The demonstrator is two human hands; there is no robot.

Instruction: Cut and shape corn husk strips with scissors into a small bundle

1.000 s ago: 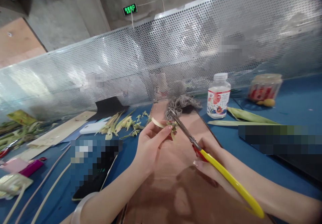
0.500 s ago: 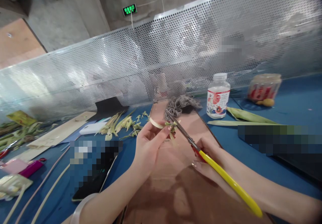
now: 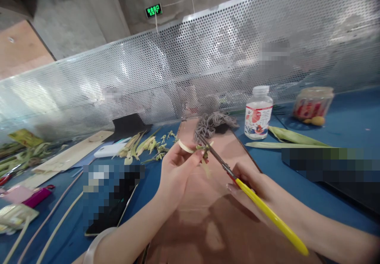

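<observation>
Between the thumb and fingers of my left hand point(image 3: 178, 169) is a small woven piece of pale green leaf strips point(image 3: 204, 152), with loose ends sticking out. My right hand point(image 3: 249, 188) is closed round scissors point(image 3: 255, 202) with yellow and red handles. Their narrow metal blades point up and left and meet the leaf piece at my left fingertips. Whether the blades are fully closed is hard to make out. Both hands are above a brown cardboard strip point(image 3: 192, 200). Beyond them lies a tangle of grey yarn point(image 3: 212, 125).
A white-capped bottle point(image 3: 258, 115), a clear jar point(image 3: 313, 103) and long green leaves point(image 3: 293, 137) stand or lie to the right. Left are cut leaf pieces point(image 3: 142, 145), a phone point(image 3: 118, 200), cables and a magenta object point(image 3: 38, 196). A perforated metal screen point(image 3: 166, 70) closes off the back.
My left fingers and the leaf piece have shifted very slightly, and one leaf end now shows above the blades. My right hand and the scissors stay nearly in place.
</observation>
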